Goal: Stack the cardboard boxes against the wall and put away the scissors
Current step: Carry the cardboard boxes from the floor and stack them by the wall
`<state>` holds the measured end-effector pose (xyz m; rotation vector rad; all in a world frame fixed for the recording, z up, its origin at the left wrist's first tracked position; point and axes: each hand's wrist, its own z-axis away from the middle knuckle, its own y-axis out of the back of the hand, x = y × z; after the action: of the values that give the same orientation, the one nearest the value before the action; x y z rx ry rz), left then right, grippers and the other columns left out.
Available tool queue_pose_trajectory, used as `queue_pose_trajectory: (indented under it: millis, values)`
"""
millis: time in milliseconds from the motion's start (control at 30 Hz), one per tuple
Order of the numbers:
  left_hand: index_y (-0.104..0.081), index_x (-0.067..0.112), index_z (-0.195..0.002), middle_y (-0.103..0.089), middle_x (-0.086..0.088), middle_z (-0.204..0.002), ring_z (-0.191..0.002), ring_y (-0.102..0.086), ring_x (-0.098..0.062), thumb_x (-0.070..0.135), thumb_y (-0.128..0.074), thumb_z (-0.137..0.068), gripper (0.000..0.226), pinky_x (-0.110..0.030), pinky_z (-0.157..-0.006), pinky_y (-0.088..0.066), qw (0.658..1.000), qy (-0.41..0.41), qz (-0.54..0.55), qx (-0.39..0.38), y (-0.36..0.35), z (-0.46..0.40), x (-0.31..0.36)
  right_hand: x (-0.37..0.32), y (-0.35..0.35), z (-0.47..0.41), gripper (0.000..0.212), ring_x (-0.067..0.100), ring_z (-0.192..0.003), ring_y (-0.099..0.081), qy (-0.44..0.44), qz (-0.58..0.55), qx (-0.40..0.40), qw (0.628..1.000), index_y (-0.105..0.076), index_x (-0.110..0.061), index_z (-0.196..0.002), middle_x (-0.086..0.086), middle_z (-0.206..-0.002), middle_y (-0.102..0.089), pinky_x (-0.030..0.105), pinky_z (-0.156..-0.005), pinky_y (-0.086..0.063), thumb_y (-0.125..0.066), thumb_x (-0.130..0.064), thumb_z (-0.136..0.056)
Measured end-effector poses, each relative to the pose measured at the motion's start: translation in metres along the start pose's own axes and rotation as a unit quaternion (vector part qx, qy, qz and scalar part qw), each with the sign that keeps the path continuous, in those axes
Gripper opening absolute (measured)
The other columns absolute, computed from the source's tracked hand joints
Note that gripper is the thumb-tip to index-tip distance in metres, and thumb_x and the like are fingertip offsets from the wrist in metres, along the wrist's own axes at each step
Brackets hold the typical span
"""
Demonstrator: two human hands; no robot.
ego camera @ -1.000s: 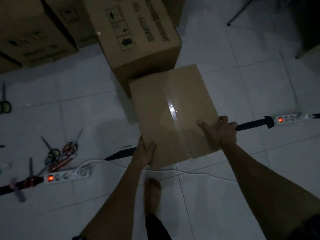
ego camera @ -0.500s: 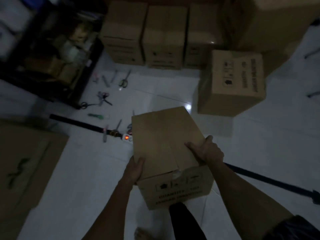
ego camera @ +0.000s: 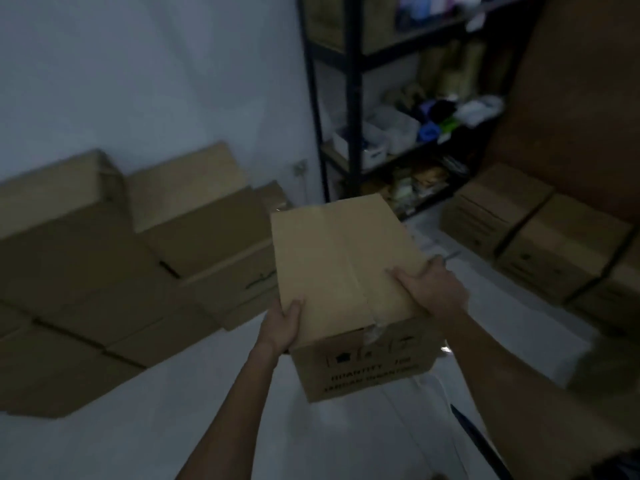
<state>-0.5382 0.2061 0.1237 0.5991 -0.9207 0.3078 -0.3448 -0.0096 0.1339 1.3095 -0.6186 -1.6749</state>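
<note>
Left hand (ego camera: 282, 323) and right hand (ego camera: 433, 289) clamped on carried cardboard box (ego camera: 346, 268); stacked boxes (ego camera: 104, 271) left, shelf rack (ego camera: 349, 98) ahead, bare floor (ego camera: 173, 427) between.

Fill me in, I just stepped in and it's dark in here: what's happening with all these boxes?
A person is carrying a taped cardboard box in both hands, the left hand on its near left corner and the right hand on its right edge. It is held off the floor. Ahead to the left, a pile of boxes sits against the white wall; more boxes line the right side beside a dark shelving unit. No scissors are clearly visible.
</note>
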Motion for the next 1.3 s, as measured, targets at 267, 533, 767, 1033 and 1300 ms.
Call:
queue_pose_trajectory:
  millis: [267, 533, 767, 1033, 1300]
  values:
    - [-0.049, 0.010, -0.136, -0.055, -0.006, -0.136, -0.125, -0.052, -0.028, 0.059, -0.046, -0.091, 0.066, -0.041, -0.107, -0.041, 0.989, -0.087, -0.022, 0.116, 0.164, 0.003, 0.075, -0.194, 0.023, 0.022, 0.110, 0.039, -0.121, -0.053, 0.125, -0.009, 0.028, 0.992, -0.038, -0.011, -0.138, 0.018, -0.136, -0.053, 0.048, -0.096, -0.045, -0.049, -0.092, -0.064]
    - [-0.049, 0.006, -0.138, -0.053, -0.011, -0.140, -0.129, -0.049, -0.027, 0.044, -0.044, -0.098, 0.055, -0.038, -0.109, -0.039, 0.969, -0.124, -0.005, 0.214, 0.246, -0.030, 0.122, -0.337, 0.027, -0.011, 0.117, 0.036, -0.119, -0.056, 0.230, -0.001, 0.026, 0.973, -0.042, -0.013, -0.140, 0.013, -0.136, -0.056, 0.046, -0.096, -0.048, -0.044, -0.097, -0.059]
    - [-0.046, 0.007, -0.140, -0.051, -0.015, -0.141, -0.128, -0.049, -0.032, 0.053, -0.045, -0.093, 0.065, -0.043, -0.107, -0.041, 0.951, -0.076, 0.059, 0.295, 0.251, -0.116, 0.144, -0.442, 0.010, -0.100, 0.105, 0.034, -0.115, -0.057, 0.318, 0.038, -0.036, 0.947, -0.042, -0.016, -0.135, 0.012, -0.134, -0.056, 0.042, -0.092, -0.048, -0.048, -0.093, -0.064]
    - [-0.019, 0.008, -0.150, -0.034, -0.015, -0.152, -0.140, -0.030, -0.038, 0.061, -0.040, -0.087, 0.085, -0.047, -0.114, -0.029, 0.923, 0.058, 0.130, 0.358, 0.250, -0.198, 0.187, -0.533, -0.006, -0.182, 0.095, 0.031, -0.118, -0.056, 0.370, 0.074, -0.043, 0.925, -0.049, -0.025, -0.131, 0.007, -0.133, -0.059, 0.045, -0.099, -0.043, -0.047, -0.093, -0.065]
    - [0.006, 0.016, -0.154, 0.003, -0.014, -0.162, -0.148, 0.000, -0.033, 0.055, -0.054, -0.086, 0.099, -0.048, -0.119, -0.010, 0.885, -0.007, -0.046, 0.463, 0.274, -0.223, 0.238, -0.529, -0.037, -0.145, 0.118, 0.041, -0.150, 0.002, 0.182, -0.227, 0.026, 0.956, 0.004, -0.039, -0.156, 0.015, -0.163, 0.017, 0.065, -0.115, -0.013, -0.072, -0.065, -0.069]
